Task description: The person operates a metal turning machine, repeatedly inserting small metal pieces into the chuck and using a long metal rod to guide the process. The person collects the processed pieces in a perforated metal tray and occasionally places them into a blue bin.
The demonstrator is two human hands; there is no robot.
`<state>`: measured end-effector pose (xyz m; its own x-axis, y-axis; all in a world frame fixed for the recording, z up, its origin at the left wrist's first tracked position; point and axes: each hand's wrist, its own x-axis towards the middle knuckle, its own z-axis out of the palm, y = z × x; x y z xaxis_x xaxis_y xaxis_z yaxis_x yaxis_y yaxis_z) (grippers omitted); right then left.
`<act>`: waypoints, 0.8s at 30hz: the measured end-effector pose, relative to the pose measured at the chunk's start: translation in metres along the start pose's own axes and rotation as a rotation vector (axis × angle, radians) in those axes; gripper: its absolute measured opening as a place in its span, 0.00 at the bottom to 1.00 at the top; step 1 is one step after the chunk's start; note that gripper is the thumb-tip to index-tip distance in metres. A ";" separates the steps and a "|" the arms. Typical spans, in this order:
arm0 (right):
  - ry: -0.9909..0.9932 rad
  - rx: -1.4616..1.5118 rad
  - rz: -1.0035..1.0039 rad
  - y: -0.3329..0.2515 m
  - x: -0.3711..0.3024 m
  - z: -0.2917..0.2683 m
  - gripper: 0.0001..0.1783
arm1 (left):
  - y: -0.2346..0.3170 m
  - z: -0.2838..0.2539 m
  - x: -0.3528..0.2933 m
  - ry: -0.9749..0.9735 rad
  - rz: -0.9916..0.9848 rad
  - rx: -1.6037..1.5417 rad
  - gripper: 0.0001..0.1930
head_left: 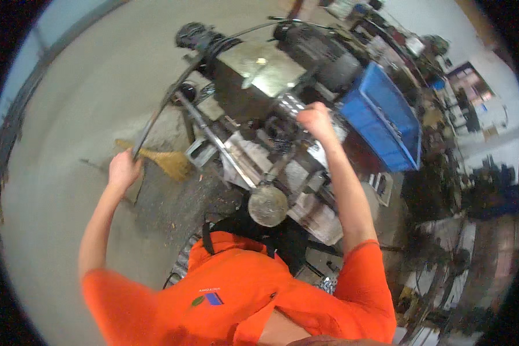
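My left hand is wrapped round the lower end of a long metal lever. The lever slopes up and away to the motor end of a small greasy machine. Over the machine's right side, my right hand is closed, next to a shiny metal cylinder; whatever its fingers hold is hidden. Between my arms a bright steel rod runs down to a round metal disc, close in front of my orange shirt.
A blue plastic bin stands right of the machine. A straw broom lies on the grey floor beyond my left hand. Dark metal shavings cover the floor by my feet. Cluttered benches line the right.
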<state>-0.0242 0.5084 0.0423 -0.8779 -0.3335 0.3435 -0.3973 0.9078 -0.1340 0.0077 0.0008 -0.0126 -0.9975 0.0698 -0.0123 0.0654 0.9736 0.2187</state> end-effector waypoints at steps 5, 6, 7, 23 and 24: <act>0.066 0.377 0.642 -0.041 0.000 -0.014 0.12 | -0.063 -0.017 0.042 -0.026 -0.021 0.303 0.11; 0.086 0.376 0.619 -0.041 0.001 -0.013 0.14 | -0.100 -0.021 0.065 0.003 -0.015 0.358 0.10; 0.115 0.301 0.603 -0.035 0.000 -0.005 0.14 | -0.122 -0.025 0.084 0.088 0.039 0.422 0.09; 0.518 0.214 0.454 -0.047 -0.106 -0.056 0.08 | -0.002 0.041 0.105 0.693 0.198 -0.418 0.14; 0.539 0.228 0.525 -0.045 -0.129 -0.066 0.09 | 0.017 0.063 0.106 0.331 0.010 -0.335 0.17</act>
<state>0.1247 0.5278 0.0655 -0.7381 0.3471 0.5786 -0.0626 0.8186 -0.5709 -0.0952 0.0388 -0.0718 -0.9554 -0.0477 0.2914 0.1166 0.8458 0.5206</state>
